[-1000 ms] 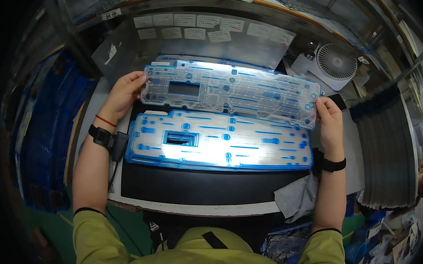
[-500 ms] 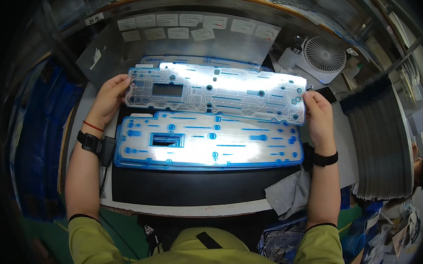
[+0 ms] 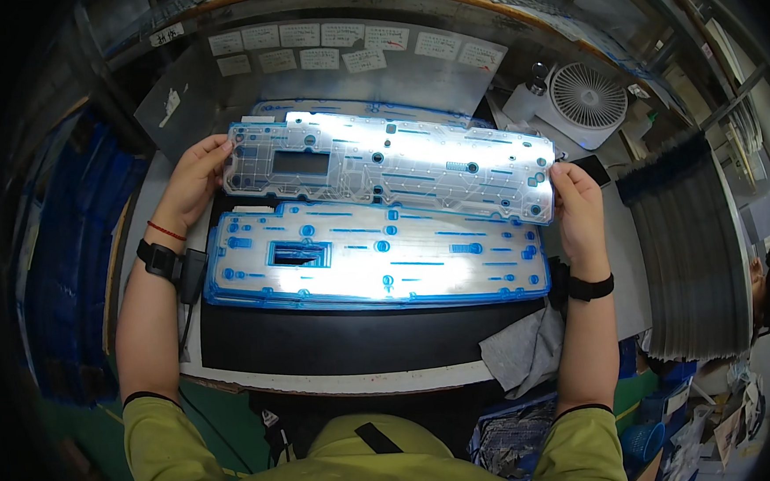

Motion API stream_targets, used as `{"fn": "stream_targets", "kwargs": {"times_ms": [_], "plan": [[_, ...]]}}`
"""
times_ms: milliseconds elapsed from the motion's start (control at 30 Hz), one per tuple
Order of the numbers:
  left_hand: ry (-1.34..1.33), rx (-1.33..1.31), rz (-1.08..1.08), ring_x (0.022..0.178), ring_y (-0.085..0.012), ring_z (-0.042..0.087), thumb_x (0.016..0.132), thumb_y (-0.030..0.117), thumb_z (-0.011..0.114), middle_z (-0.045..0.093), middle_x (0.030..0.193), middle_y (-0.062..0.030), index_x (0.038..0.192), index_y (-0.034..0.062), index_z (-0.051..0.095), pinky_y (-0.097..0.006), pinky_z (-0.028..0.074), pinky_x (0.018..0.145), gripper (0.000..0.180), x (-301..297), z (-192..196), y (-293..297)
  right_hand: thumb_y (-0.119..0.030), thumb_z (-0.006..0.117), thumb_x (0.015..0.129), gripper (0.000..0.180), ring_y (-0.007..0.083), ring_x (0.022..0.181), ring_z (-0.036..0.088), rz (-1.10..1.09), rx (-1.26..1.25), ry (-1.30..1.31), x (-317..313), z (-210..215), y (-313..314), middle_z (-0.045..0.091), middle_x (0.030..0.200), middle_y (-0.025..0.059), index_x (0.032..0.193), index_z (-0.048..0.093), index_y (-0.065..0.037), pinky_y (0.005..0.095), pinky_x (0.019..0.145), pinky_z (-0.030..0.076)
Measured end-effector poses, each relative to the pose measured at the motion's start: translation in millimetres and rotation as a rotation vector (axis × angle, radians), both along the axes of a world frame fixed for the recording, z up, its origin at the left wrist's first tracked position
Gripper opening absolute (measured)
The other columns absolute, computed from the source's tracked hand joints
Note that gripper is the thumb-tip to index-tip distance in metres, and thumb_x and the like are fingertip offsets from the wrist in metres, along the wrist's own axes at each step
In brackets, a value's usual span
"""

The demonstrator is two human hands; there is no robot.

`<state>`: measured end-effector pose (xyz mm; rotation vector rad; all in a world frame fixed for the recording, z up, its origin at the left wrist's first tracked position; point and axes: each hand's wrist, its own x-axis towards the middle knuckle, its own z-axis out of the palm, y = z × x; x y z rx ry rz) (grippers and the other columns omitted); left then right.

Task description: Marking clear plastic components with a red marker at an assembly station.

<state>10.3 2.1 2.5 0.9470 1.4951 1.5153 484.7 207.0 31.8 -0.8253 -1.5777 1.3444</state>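
Between both hands a translucent keyboard membrane sheet is held up by its short ends, tilted slightly down to the right. Fine pale traces, small holes and a rectangular cutout show on it. My left hand pinches its left end, thumb near the upper corner. At the right end, my right hand grips the edge with the fingers partly behind it. Just nearer to me lies a stack of similar blue-edged sheets, with a rectangular opening at its left. Strong glare washes out part of both surfaces.
More blue-edged sheets lie behind the held one. A black mat covers the table front, with a grey cloth at its right edge. At the back right stands a white fan. Hanging dark sheets flank the right side.
The whole view has shifted slightly. Both hands keep their hold on the membrane sheet, which stays almost in the same place above the stack.
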Motion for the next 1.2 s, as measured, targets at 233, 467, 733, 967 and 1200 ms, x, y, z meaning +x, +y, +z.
{"fn": "stream_targets", "kwargs": {"times_ms": [233, 467, 733, 967, 1200], "plan": [[0.03, 0.016, -0.035, 0.067, -0.002, 0.047, 0.1, 0.024, 0.053, 0.058, 0.08, 0.0066, 0.109, 0.0082, 0.061, -0.02, 0.036, 0.061, 0.02, -4.7, 1.0, -1.8, -0.023, 0.058, 0.098, 0.021, 0.0038, 0.05, 0.05, -0.009, -0.015, -0.016, 0.7, 2.8, -0.8, 0.061, 0.068, -0.0014, 0.094, 0.065, -0.003, 0.0174, 0.047, 0.038], [-0.13, 0.157, -0.039, 0.061, -0.0055, 0.053, 0.102, 0.031, 0.049, 0.063, 0.077, 0.0005, 0.101, 0.0079, 0.063, -0.018, 0.04, 0.058, 0.027, -2.3, 7.1, -5.7, -0.022, 0.056, 0.099, 0.02, 0.0043, 0.05, 0.047, -0.072, -0.057, 0.057, -7.8, 13.6, -11.7, 0.059, 0.067, -0.001, 0.099, 0.062, -0.002, 0.0184, 0.048, 0.038], [0.001, 0.091, -0.061, 0.082, -0.0041, 0.057, 0.099, 0.022, 0.055, 0.064, 0.101, 0.0007, 0.13, 0.0068, 0.055, -0.018, 0.045, 0.065, 0.035, -3.4, 2.9, -5.5, -0.004, 0.061, 0.092, 0.044, 0.0043, 0.071, 0.056, 0.059, 0.058, -0.065, -7.1, 9.4, -11.2, 0.064, 0.082, -0.0008, 0.134, 0.049, 0.001, 0.018, 0.063, 0.043], [-0.073, 0.095, -0.086, 0.086, -0.0056, 0.06, 0.106, 0.035, 0.038, 0.067, 0.105, -0.0022, 0.133, 0.0051, 0.053, -0.018, 0.045, 0.068, 0.043, -5.1, 1.2, -4.7, -0.001, 0.057, 0.09, 0.054, 0.0073, 0.082, 0.059, 0.079, 0.073, -0.087, -6.3, 6.9, -9.5, 0.063, 0.101, 0.0047, 0.141, 0.04, 0.0, 0.0201, 0.066, 0.045], [-0.136, 0.101, -0.102, 0.082, -0.0056, 0.06, 0.106, 0.04, 0.036, 0.068, 0.103, -0.0028, 0.128, 0.0027, 0.055, -0.017, 0.044, 0.061, 0.047, -2.7, 7.6, -5.2, -0.002, 0.057, 0.09, 0.052, 0.0075, 0.078, 0.059, 0.088, 0.075, -0.096, -5.3, 5.0, -7.4, 0.063, 0.098, 0.0044, 0.139, 0.04, 0.0, 0.0201, 0.065, 0.045]]}}
